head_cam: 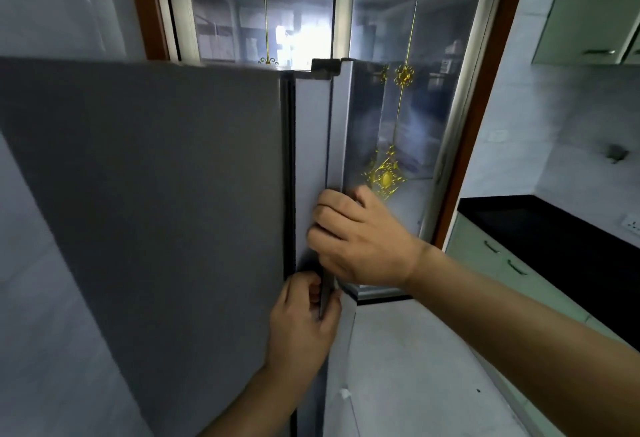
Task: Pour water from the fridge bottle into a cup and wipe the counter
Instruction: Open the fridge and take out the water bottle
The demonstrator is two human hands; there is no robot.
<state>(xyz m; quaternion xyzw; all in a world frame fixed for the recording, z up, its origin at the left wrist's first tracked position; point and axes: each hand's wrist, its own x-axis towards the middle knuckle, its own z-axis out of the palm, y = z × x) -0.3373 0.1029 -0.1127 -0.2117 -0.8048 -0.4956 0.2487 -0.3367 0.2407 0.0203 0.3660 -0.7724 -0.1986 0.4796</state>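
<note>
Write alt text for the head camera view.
The left hand and, above it, the right hand grip the vertical edge of a grey fridge door. Behind is a glass sliding door with gold ornament; a black counter lies at right.

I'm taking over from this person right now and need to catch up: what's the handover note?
Left hand: grips the edge of the mirrored fridge door, low down.
Right hand: fingers curled round the same edge, just above.
Things: bottle and cup not in view; black counter to the right.
Done: fridge reached, inside not yet visible.
Left: open door, take bottle, pour into cup, wipe counter.
</note>
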